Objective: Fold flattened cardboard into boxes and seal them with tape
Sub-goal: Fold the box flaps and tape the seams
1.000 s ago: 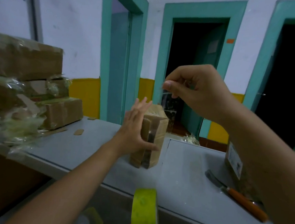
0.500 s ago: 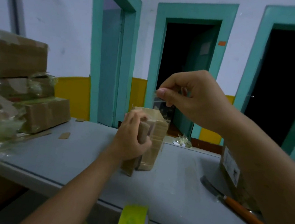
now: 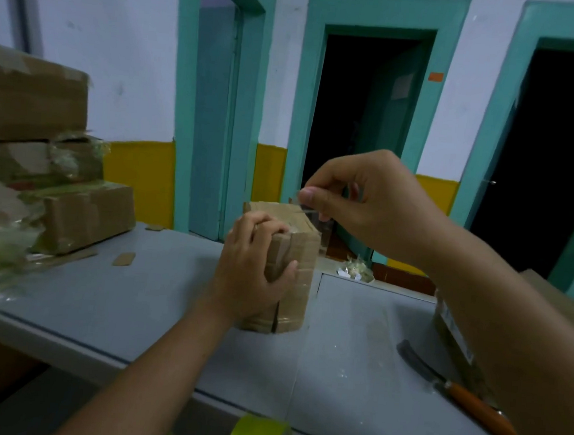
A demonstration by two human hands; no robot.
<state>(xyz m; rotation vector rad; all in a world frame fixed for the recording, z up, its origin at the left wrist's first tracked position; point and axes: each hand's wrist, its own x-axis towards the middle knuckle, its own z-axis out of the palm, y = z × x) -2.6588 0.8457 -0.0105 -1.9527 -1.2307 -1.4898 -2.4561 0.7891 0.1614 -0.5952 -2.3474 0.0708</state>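
My L hand point(image 3: 250, 272) curls round the small brown matte cardboard box point(image 3: 297, 262), upright mid grey table point(image 3: 118, 293), pinning flaps. My R hand point(image 3: 369, 203) pinches the thin glossy clear tape strip point(image 3: 325, 235) just above box top. Best: pull taut, centre on seam, smooth w/ thumb, no wrinkles.
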